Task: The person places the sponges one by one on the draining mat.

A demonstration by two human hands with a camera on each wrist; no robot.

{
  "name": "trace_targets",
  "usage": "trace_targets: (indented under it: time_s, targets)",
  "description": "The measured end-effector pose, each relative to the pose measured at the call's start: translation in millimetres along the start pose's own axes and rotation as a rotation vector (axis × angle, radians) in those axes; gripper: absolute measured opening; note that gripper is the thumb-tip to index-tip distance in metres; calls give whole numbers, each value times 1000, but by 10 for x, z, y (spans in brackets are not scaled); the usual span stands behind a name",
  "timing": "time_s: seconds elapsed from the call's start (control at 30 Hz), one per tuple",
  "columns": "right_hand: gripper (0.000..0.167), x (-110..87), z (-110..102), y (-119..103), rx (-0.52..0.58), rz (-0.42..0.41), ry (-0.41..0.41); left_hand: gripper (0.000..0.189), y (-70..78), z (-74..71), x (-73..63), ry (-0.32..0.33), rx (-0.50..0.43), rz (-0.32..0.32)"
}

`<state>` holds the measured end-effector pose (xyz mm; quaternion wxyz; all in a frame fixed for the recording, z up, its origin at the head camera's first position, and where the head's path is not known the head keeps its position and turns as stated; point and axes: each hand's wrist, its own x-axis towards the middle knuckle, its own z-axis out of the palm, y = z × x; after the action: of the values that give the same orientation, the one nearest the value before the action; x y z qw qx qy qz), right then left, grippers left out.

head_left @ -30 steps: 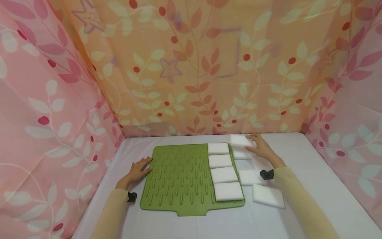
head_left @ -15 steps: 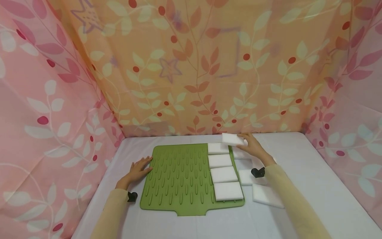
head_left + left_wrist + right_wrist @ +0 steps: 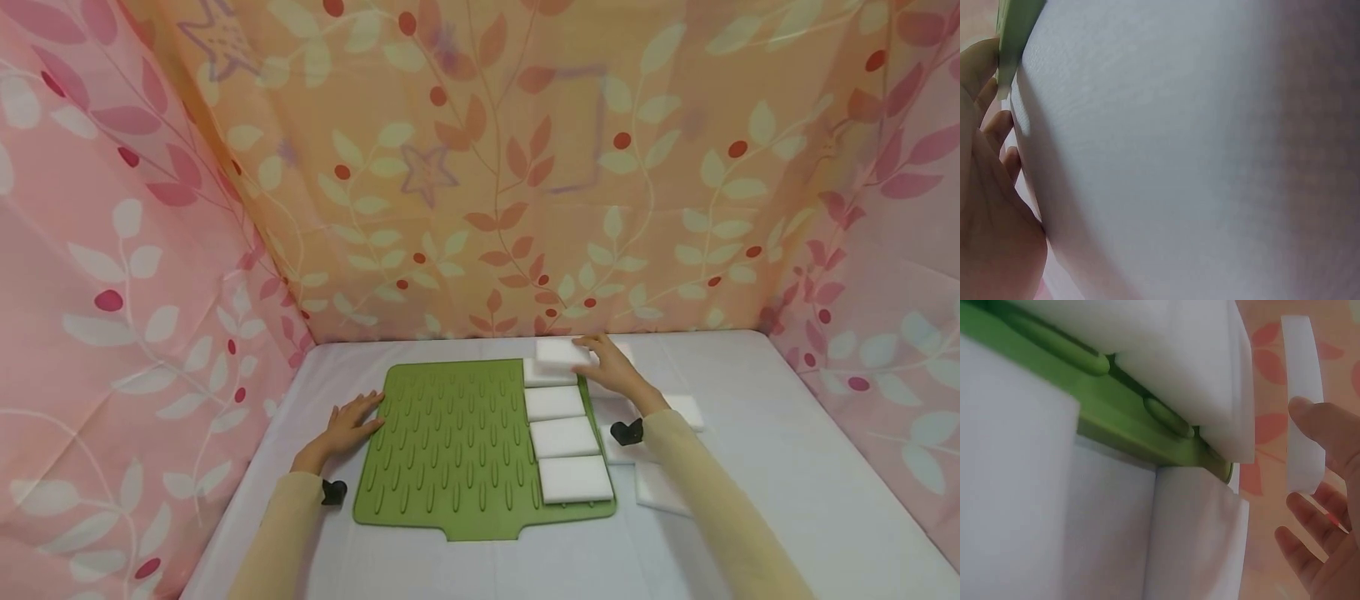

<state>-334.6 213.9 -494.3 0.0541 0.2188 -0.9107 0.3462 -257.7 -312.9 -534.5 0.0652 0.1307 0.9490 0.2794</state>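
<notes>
My right hand point(image 3: 613, 368) pinches a white rectangular sponge point(image 3: 557, 353) at its right end, just above the back of the mat. In the right wrist view the thumb lies against the held sponge point(image 3: 1304, 362), edge-on, apart from the others. The green ribbed mat point(image 3: 442, 442) lies flat, with a column of several white sponges point(image 3: 564, 437) along its right side. The held piece partly covers the rearmost one point(image 3: 550, 377). My left hand point(image 3: 347, 427) rests at the mat's left edge, fingers extended; the left wrist view shows the fingertips touching the mat point(image 3: 1015, 37).
More white sponges point(image 3: 662, 487) lie on the white-covered table point(image 3: 787, 442) right of the mat, partly hidden by the right forearm. A leaf-patterned curtain point(image 3: 495, 167) stands behind, with pink ones point(image 3: 97, 375) at the sides.
My right hand has carried the sponge leftward, from above the loose sponges to over the mat's back right corner. The left hand has stayed at the mat's edge.
</notes>
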Motion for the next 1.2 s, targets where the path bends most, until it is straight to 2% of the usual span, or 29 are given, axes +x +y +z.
trace_targets:
  time_s: [0.3,0.5,0.9,1.0,1.2]
  targets:
    - [60,104,176,-123,8,-30,-37,60,23,-46,-2,-25,-31,-3]
    - [60,179,300,-177,6,-36,-40,59,14,-65,16,-28,-43,19]
    - [58,300,518,-397,-70,-145,-18,60,-29,-68,14,-36,-82,22]
    - [57,337,562,-448,-100,-139,-22,60,-18,-73,12,-35,-79,24]
    - [60,397,649,-562,-180,-74,-54,59,3,-86,14,-37,-83,23]
